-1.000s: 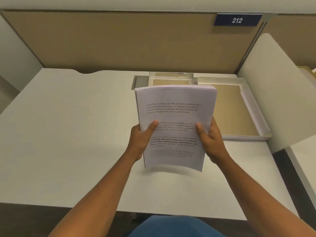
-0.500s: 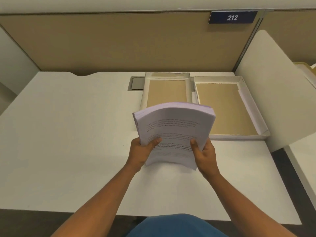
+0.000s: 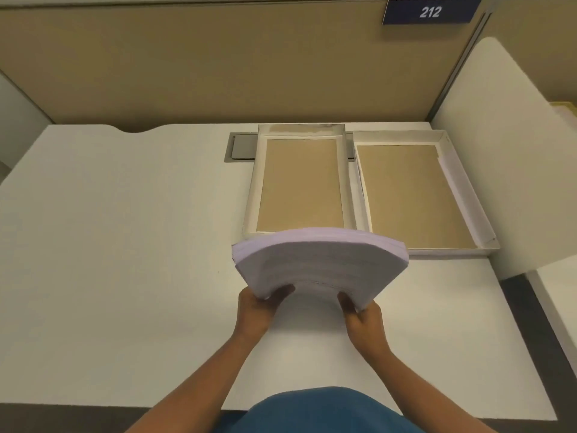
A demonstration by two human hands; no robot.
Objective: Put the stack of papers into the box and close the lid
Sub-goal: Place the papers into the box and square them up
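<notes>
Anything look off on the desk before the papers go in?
The stack of papers is bowed between the left hand and right hand, its far edges fanned rather than squared. Both open trays look intact; the right one sits slightly skewed. No spills.

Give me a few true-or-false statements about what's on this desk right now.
1. Both hands hold the stack of papers. True.
2. The papers already lie inside a tray. False: they are held in front of the left tray, above the desk.
3. Two open trays sit side by side. True: the right tray sits beside the left one.
4. The sign reads 112. False: it reads 212.
</notes>
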